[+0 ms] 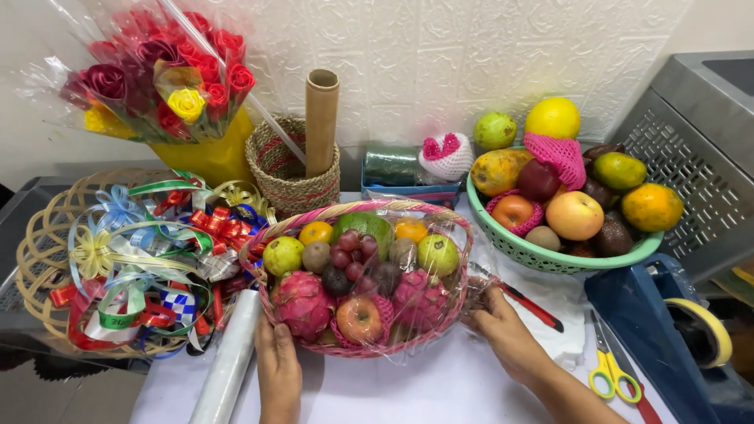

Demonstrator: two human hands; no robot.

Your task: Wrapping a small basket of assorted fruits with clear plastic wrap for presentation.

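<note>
A pink woven basket (pixel 452 322) stands in the middle of the white table, filled with dragon fruits, grapes, an apple, oranges and green fruits, all under clear plastic wrap (pixel 471 286). My left hand (pixel 276 369) rests against the basket's front left side. At the basket's right side, my right hand (pixel 503 326) pinches the loose wrap. A roll of clear wrap (pixel 228 361) lies just left of my left hand.
A green bowl (pixel 550 255) heaped with fruit sits at back right. Scissors (pixel 609 369), a red-handled knife (pixel 534 306) and a blue tape dispenser (pixel 667 322) lie at right. Ribbon bows on a flat wicker tray (pixel 35 251), artificial roses (pixel 157 78) and a small basket with a cardboard tube (pixel 320 118) stand at left and behind.
</note>
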